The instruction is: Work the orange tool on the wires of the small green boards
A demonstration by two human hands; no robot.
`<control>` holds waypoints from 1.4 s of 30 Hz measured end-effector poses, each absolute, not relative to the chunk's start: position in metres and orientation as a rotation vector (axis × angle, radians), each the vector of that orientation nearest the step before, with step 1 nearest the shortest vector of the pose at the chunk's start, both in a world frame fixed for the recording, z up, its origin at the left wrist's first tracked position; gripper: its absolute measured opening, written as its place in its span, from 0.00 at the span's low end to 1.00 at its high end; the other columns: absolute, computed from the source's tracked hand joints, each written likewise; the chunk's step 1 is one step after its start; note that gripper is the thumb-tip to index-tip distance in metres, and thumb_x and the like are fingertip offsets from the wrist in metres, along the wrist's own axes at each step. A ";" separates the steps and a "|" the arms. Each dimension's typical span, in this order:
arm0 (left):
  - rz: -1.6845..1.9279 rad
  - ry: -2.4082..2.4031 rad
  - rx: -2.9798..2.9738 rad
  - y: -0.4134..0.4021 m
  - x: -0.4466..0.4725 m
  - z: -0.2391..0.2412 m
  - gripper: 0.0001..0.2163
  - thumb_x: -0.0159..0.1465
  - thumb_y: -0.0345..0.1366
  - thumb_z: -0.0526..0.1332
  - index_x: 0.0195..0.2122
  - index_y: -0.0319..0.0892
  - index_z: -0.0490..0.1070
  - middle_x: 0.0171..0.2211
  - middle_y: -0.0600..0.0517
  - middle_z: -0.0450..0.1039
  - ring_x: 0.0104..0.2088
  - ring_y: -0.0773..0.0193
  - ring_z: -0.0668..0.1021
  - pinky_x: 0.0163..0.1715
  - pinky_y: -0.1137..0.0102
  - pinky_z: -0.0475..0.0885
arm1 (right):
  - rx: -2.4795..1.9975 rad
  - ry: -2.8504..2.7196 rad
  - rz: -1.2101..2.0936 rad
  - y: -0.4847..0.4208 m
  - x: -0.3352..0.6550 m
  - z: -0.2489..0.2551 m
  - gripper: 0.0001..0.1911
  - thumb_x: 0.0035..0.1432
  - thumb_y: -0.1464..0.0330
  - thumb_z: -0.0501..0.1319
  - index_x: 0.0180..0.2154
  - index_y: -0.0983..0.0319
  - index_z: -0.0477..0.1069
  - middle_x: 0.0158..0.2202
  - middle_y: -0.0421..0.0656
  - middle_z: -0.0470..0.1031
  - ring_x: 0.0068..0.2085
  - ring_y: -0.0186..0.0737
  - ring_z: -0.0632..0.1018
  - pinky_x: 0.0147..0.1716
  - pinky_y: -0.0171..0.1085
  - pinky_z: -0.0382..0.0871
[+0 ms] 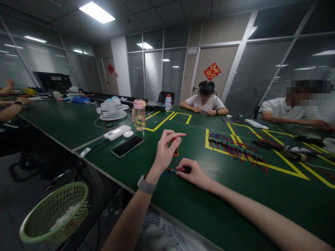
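The left hand point(167, 150) is wrapped around the handle of a screwdriver point(176, 152), gripping it with the forefinger sticking out to the right (the hand hides most of the handle). The shaft runs down, nearly upright, to a small board point(173, 170) on the near part of the green table point(222, 174). The right hand point(192, 172) lies low on the table, its thumb and fingertips pinching the board's right side; red and blue wires point(167, 172) come off the board to the left. Whether the screwdriver's tip touches the board is too small to tell.

A watch point(146, 184) is on the left wrist. Left of the hands lie a phone point(127, 146), and beyond it a white case point(128, 134) just beside a power strip point(117, 132). Farther off stand a pink-lidded bottle point(139, 116) and white fans point(112, 111). To the right, a row of wired boards point(237, 148) lies across yellow tape point(285, 170). One person point(204, 103) sits at the far side, another point(277, 109) at the far right. A green basket point(65, 197) stands at the near left, below the table.
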State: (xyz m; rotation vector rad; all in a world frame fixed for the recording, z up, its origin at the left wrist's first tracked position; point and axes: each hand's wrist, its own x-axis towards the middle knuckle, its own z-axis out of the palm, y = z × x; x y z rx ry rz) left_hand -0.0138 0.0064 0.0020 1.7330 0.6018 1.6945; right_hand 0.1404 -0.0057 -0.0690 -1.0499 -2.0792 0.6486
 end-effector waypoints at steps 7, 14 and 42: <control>1.589 0.490 1.680 0.009 -0.011 -0.001 0.16 0.63 0.35 0.57 0.53 0.44 0.66 0.43 0.47 0.69 0.39 0.64 0.75 0.38 0.68 0.73 | -1.047 -2.083 0.641 -0.006 0.141 -0.069 0.04 0.50 0.69 0.64 0.28 0.64 0.73 0.28 0.41 0.71 0.29 0.33 0.71 0.29 0.33 0.65; 1.706 0.597 1.871 0.004 -0.012 0.001 0.13 0.64 0.38 0.54 0.47 0.45 0.72 0.49 0.47 0.65 0.48 0.60 0.71 0.48 0.65 0.69 | -1.036 -2.083 0.643 -0.005 0.141 -0.069 0.03 0.50 0.70 0.63 0.29 0.64 0.73 0.29 0.41 0.71 0.29 0.33 0.71 0.29 0.33 0.66; 1.651 0.599 1.714 0.009 -0.013 0.000 0.12 0.58 0.39 0.63 0.42 0.42 0.74 0.35 0.50 0.70 0.34 0.68 0.74 0.35 0.73 0.72 | -1.034 -2.089 0.647 -0.006 0.140 -0.069 0.03 0.51 0.70 0.63 0.29 0.64 0.73 0.28 0.41 0.71 0.29 0.33 0.71 0.28 0.33 0.65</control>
